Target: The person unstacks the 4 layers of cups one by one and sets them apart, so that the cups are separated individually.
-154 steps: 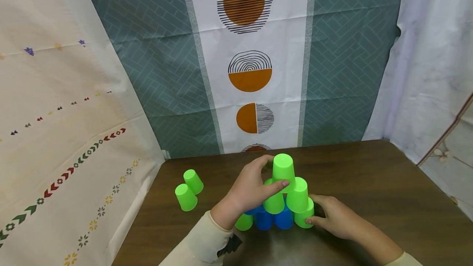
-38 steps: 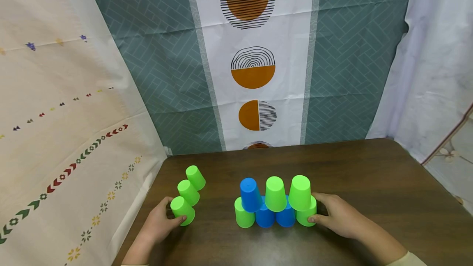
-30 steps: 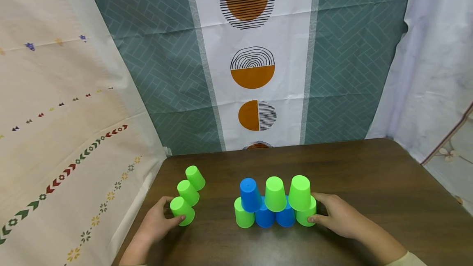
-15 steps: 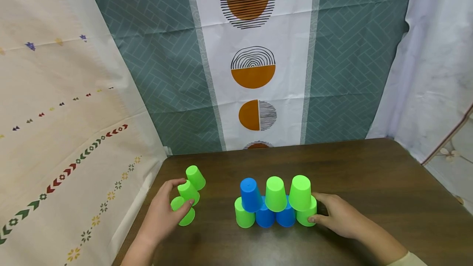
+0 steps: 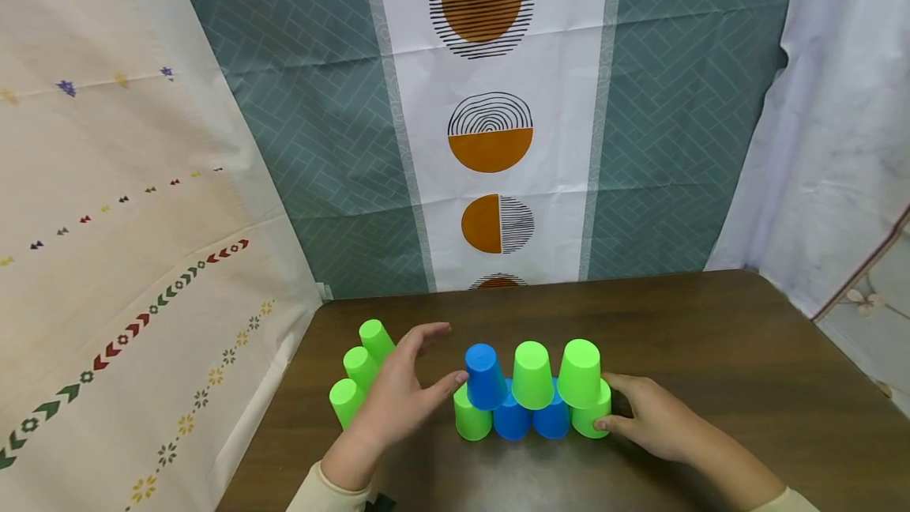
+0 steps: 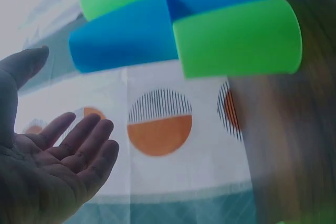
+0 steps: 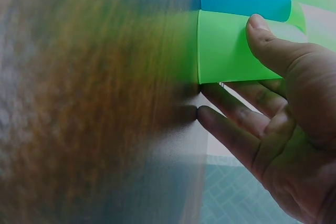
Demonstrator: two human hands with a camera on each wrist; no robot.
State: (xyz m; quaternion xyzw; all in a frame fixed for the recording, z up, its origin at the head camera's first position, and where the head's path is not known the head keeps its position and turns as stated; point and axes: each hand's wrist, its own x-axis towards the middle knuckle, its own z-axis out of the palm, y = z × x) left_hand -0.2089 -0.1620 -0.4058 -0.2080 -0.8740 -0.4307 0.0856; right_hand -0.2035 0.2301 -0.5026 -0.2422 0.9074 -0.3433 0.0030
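Upside-down cups stand in two levels at the table's middle. On the upper level are a blue cup [image 5: 485,378] and two green cups, one central [image 5: 532,375] and one rightmost [image 5: 579,374]. Below, two blue cups [image 5: 512,417] stand between a left green cup [image 5: 472,417] and a right green cup [image 5: 590,419]. My left hand [image 5: 398,397] is beside the upper blue cup, fingers spread and empty, thumb tip right at its side. In the right wrist view my right hand [image 7: 299,93] holds the lower right green cup [image 7: 231,48], thumb on one side and fingers on the other.
Three more green cups [image 5: 346,400] stand in a slanting row at the left of the brown wooden table [image 5: 682,338], partly behind my left hand. A patterned cloth [image 5: 490,141] hangs at the back edge, with pale fabric [image 5: 142,299] along the left side.
A green cup my left hand held on top of the stack now stands with the left row. That hand has let go and moved right to the upper blue cup. My right hand stays put.
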